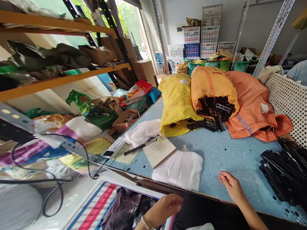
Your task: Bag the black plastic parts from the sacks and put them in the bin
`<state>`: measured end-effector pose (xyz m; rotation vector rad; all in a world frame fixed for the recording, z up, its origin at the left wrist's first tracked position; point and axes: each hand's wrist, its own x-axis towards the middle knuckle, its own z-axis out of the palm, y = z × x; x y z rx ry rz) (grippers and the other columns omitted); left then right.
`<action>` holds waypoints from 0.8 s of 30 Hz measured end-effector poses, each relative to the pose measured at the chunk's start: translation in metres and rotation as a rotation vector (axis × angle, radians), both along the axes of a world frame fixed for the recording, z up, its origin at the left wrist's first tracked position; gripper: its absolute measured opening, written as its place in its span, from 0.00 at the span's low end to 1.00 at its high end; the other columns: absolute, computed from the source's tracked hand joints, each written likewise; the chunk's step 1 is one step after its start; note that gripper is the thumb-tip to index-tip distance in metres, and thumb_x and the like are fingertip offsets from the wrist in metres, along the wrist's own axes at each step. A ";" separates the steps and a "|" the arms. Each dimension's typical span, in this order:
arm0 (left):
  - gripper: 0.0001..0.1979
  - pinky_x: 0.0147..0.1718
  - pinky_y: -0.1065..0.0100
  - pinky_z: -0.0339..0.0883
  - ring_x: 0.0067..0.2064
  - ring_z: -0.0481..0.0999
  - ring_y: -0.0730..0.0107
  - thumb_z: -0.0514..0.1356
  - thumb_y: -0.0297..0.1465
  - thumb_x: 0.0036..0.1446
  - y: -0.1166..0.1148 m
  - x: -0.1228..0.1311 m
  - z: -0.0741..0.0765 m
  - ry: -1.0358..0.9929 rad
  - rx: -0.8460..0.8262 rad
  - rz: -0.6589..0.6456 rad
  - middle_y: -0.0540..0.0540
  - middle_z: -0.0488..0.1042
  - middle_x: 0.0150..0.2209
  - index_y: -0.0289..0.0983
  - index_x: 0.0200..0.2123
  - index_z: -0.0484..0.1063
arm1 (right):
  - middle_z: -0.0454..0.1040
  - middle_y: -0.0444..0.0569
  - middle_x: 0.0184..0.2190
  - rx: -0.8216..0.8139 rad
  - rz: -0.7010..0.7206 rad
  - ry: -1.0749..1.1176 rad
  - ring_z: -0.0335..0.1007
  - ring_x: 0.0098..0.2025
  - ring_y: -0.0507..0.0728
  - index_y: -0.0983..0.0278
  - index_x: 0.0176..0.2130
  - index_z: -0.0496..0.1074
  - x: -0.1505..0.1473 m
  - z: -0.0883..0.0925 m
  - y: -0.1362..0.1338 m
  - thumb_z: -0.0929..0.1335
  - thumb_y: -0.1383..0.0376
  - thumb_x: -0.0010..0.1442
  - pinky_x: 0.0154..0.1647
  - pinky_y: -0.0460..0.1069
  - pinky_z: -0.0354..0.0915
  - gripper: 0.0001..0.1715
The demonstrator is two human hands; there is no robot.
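My left hand (163, 209), with a beaded bracelet at the wrist, hangs over the near edge of a striped crate (84, 214). Its fingers are loosely bent and apart from the table; nothing shows in them. Inside the crate lie dark items in clear plastic bags (120, 213). Over the front of the blue speckled table (217, 153), my right hand (230, 183) has its fingers half bent, with no object visible in them. Between and beyond the hands lies a stack of white plastic bags (179, 168). A hammer (142, 145) rests with its head on a pale square board (159, 150).
Black parts (287, 173) are heaped at the right. Behind stand a yellow sack (175, 100), an orange sack (209, 81) spilling black parts, and a red-orange sack (250, 103). A white perforated basket (294, 104) borders the right; shelving (59, 77) fills the left. A person's sleeve (304, 72) shows far right.
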<state>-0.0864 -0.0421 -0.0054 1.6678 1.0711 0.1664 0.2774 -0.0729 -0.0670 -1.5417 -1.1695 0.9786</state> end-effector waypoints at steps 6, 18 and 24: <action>0.19 0.51 0.63 0.72 0.48 0.78 0.64 0.61 0.30 0.56 0.028 0.083 0.039 -0.207 0.202 -0.120 0.43 0.79 0.49 0.40 0.52 0.76 | 0.81 0.55 0.39 -0.015 -0.025 0.077 0.79 0.41 0.67 0.57 0.43 0.80 -0.002 -0.002 0.000 0.70 0.41 0.57 0.46 0.62 0.75 0.26; 0.27 0.62 0.45 0.65 0.63 0.70 0.51 0.61 0.24 0.56 0.256 0.212 0.004 -0.148 0.833 0.112 0.32 0.70 0.60 0.34 0.60 0.66 | 0.79 0.50 0.34 -0.046 0.046 0.041 0.75 0.34 0.58 0.63 0.44 0.77 0.040 0.034 0.105 0.70 0.45 0.57 0.40 0.55 0.72 0.26; 0.25 0.67 0.47 0.57 0.68 0.61 0.52 0.55 0.23 0.61 0.366 0.281 0.021 -0.216 0.991 0.121 0.31 0.63 0.65 0.31 0.62 0.62 | 0.73 0.59 0.53 0.329 -0.133 -0.464 0.68 0.57 0.64 0.63 0.54 0.73 0.110 0.088 0.285 0.63 0.61 0.63 0.62 0.62 0.64 0.22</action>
